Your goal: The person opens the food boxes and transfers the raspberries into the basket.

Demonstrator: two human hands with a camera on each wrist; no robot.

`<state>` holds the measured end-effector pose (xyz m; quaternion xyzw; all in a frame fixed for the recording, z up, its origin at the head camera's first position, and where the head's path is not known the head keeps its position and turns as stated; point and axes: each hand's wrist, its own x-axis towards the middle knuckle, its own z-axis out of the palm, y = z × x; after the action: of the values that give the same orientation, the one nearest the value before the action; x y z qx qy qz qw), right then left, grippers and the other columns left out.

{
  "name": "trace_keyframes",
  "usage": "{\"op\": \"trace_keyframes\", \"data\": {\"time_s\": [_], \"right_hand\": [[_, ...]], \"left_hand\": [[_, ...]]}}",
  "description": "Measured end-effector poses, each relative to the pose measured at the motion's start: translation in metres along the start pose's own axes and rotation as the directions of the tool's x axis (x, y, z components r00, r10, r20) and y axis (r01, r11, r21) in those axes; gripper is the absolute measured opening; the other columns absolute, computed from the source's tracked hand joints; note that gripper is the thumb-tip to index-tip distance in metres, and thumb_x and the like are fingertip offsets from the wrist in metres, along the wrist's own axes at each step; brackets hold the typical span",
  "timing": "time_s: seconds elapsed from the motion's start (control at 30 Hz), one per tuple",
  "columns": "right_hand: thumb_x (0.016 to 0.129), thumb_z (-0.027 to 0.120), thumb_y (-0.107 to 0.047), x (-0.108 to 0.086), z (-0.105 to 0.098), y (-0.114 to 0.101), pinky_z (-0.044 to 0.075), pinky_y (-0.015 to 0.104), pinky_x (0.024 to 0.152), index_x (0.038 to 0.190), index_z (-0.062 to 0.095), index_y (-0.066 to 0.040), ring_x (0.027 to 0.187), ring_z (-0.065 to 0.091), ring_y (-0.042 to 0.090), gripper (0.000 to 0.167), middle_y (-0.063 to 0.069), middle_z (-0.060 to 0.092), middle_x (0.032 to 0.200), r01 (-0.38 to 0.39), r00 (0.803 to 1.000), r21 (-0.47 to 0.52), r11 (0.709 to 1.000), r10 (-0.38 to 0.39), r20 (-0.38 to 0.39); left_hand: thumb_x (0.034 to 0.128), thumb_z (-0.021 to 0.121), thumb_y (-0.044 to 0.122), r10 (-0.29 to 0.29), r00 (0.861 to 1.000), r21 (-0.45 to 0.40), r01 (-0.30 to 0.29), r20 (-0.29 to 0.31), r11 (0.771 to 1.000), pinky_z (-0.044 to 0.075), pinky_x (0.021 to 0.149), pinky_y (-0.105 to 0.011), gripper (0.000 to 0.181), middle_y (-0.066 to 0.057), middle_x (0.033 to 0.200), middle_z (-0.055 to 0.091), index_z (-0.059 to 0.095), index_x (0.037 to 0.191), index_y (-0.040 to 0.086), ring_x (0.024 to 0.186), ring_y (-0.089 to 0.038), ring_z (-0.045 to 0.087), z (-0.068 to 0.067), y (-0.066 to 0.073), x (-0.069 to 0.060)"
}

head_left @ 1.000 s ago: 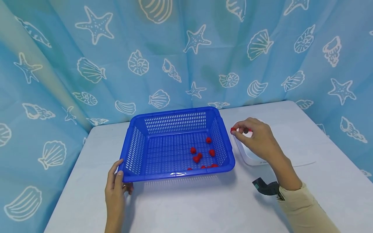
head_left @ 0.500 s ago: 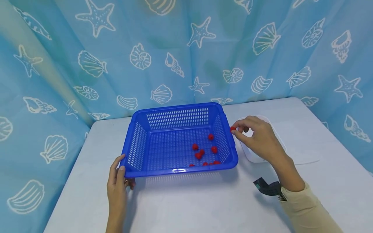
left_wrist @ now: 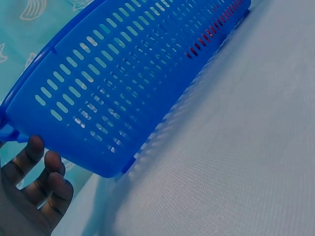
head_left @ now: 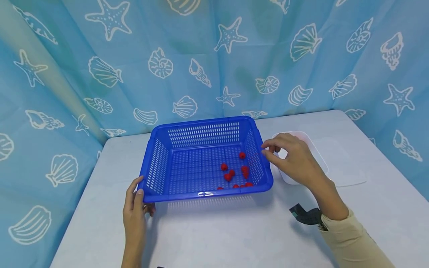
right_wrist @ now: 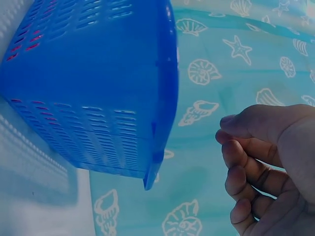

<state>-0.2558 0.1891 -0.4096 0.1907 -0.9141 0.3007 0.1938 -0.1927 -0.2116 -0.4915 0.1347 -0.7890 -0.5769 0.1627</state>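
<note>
A blue plastic basket (head_left: 201, 196) with slotted walls stands on the table. My left hand (head_left: 134, 217) grips the rim at its near left corner; in the left wrist view the fingers (left_wrist: 58, 189) curl below the rim. Several small red berries, raspberry-like, lie towards the right of the basket floor, among them one berry (head_left: 224, 167) and a blurred red patch (head_left: 245, 172) near the right wall. Beside the right rim my right hand (head_left: 295, 158) holds nothing, its fingers loosely bent, thumb and forefinger slightly apart. In the right wrist view the hand (right_wrist: 270, 167) is apart from the basket.
Partly behind the right hand is a white tub (head_left: 318, 158), its inside mostly hidden. A clear flat lid (head_left: 345, 163) lies to its right on the white table (head_left: 218, 234). A blue shell-patterned curtain (head_left: 201, 48) hangs behind.
The right hand has moved left to the basket's right rim and let go of the red berry it pinched. A red blur now shows inside by that wall. The left hand keeps its grip.
</note>
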Motion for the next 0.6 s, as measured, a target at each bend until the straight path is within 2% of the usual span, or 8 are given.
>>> {"op": "trace_keyframes", "data": {"time_s": [0.33,0.47,0.6], "right_hand": [[0.09,0.075,-0.01,-0.002,-0.017,0.011,0.049,0.035,0.073,0.106,0.075,-0.011,0.089,0.058,0.017,0.016,0.001,0.066,0.092,-0.006,0.996,-0.034,0.999,0.003,-0.084],[0.092,0.072,-0.012,-0.002,-0.026,0.022,0.049,0.035,0.075,0.107,0.075,-0.009,0.092,0.059,0.02,0.016,0.004,0.067,0.094,-0.055,0.993,-0.041,0.998,0.051,-0.105],[0.094,0.069,-0.012,-0.003,-0.032,0.034,0.046,0.042,0.078,0.108,0.074,-0.006,0.092,0.056,0.024,0.016,0.008,0.067,0.095,-0.143,0.985,-0.05,0.988,0.137,-0.109]], "left_hand": [[0.1083,0.033,0.045,-0.005,1.0,0.011,0.005,0.007,1.0,0.05,0.06,-0.025,0.043,-0.009,0.108,0.059,0.042,0.15,0.037,0.072,-0.02,0.058,-0.001,0.001,0.001],[0.1087,0.032,0.044,-0.009,1.0,0.018,0.009,0.009,1.0,0.05,0.06,-0.024,0.043,-0.01,0.11,0.059,0.041,0.15,0.037,0.073,-0.019,0.058,-0.001,0.001,0.0],[0.1085,0.032,0.044,-0.032,0.999,0.018,0.031,0.013,0.999,0.049,0.061,-0.023,0.044,-0.011,0.115,0.058,0.04,0.151,0.037,0.073,-0.018,0.058,0.0,0.0,0.0]]}}
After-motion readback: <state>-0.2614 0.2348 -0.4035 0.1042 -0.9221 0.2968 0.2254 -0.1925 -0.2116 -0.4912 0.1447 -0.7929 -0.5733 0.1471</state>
